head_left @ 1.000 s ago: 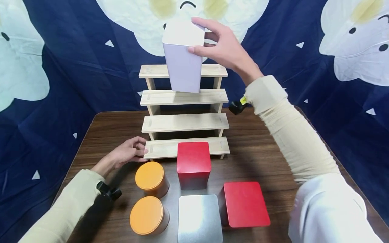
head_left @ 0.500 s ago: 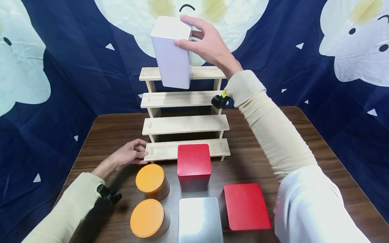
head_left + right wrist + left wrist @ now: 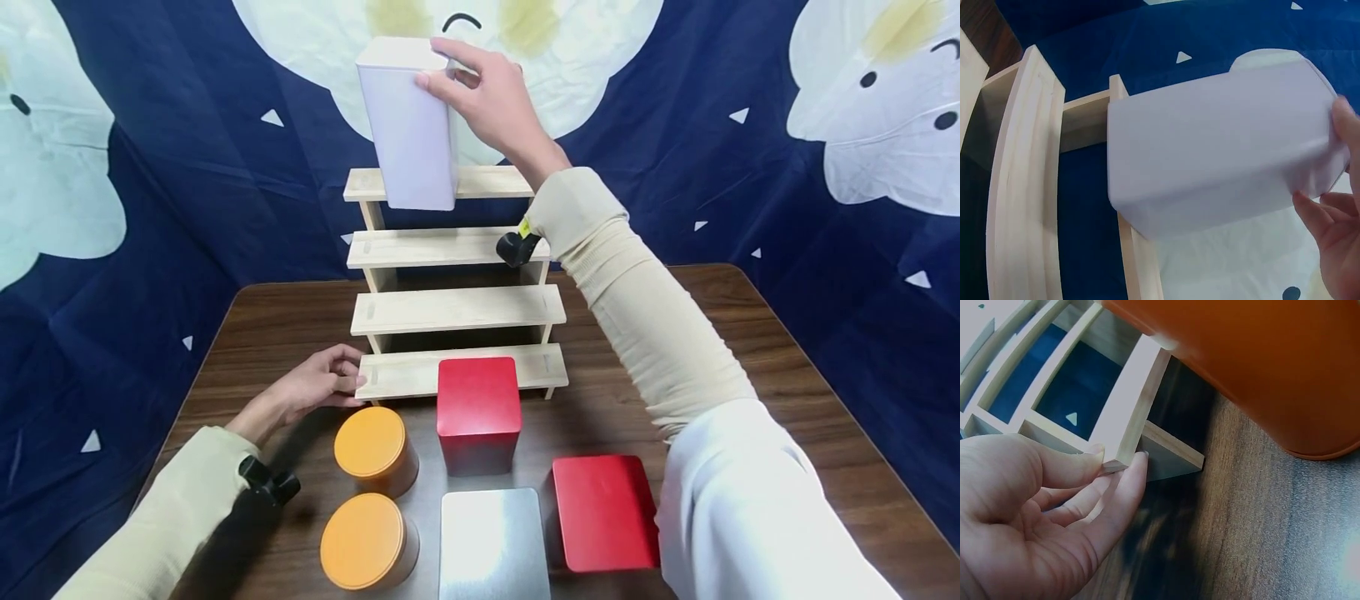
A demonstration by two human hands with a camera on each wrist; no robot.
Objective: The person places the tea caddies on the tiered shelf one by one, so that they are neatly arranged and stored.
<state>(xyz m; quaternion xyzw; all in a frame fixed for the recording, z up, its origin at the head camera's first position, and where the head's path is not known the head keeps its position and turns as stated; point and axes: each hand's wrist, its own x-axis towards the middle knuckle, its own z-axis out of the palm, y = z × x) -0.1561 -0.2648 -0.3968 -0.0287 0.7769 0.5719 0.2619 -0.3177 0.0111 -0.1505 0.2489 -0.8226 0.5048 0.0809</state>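
My right hand (image 3: 491,96) grips a tall pale-lilac square canister (image 3: 408,137) near its lidded top, thumb on the front face. The canister's bottom overlaps the left part of the top step of a wooden tiered display stand (image 3: 457,310); in the right wrist view the canister's base (image 3: 1147,156) is right at that step's edge. My left hand (image 3: 318,383) pinches the left end of the lowest step (image 3: 1125,412), thumb above and fingers below. In front of the stand are two orange round tins (image 3: 370,442), two red square tins (image 3: 478,396) and a silver square tin (image 3: 492,542).
The stand and tins are on a dark wood-grain table (image 3: 615,350). A navy cloth (image 3: 225,150) with white clouds hangs behind and at both sides. One orange tin (image 3: 1260,369) looms close to the left hand in the left wrist view.
My right hand has carried the lilac canister leftward and slightly up in the head view, from the middle to the left part of the top step. The left hand keeps its pinch.
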